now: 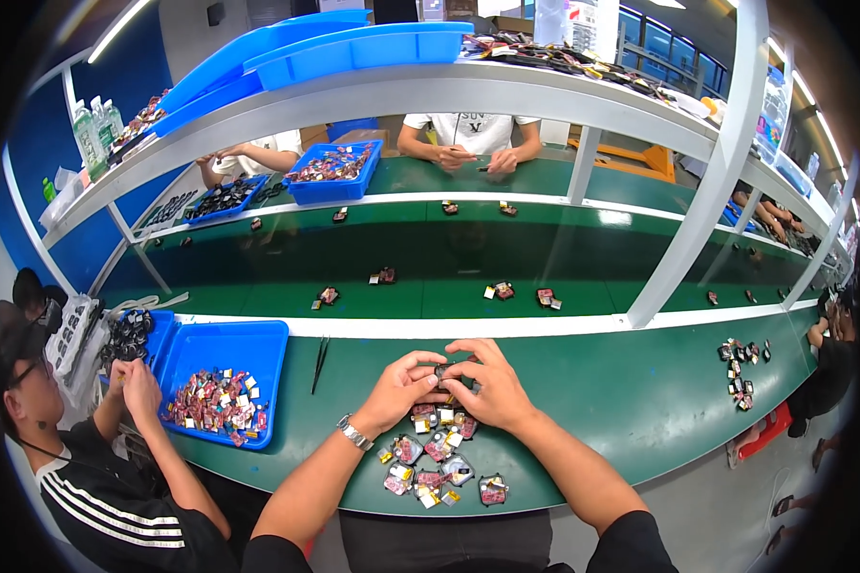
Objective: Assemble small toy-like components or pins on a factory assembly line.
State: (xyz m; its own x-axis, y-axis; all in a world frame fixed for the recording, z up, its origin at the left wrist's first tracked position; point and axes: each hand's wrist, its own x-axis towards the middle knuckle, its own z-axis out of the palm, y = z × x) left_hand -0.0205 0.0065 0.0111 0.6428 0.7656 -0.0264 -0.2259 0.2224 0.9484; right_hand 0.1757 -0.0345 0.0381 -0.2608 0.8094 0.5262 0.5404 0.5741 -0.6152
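My left hand (403, 390) and my right hand (488, 384) meet over the green bench, fingers closed around a small dark electronic part (442, 371). The fingers hide most of it, so its exact kind cannot be made out. Just below my hands lies a loose pile of small electronic assemblies (430, 475), with red circuit boards, silver-white battery cells and dark or clear casings. One such assembly (493, 490) sits a little apart at the pile's right, near the bench edge. Black tweezers (320, 365) rest to the left of my hands.
A blue tray (279, 382) of red-and-white parts stands at left, beside a seated co-worker (96, 477). Beyond a white rail (401, 327), a green conveyor belt (430, 296) carries scattered assemblies. A shelf post (688, 201) rises at right. More assemblies (739, 372) lie on the right bench.
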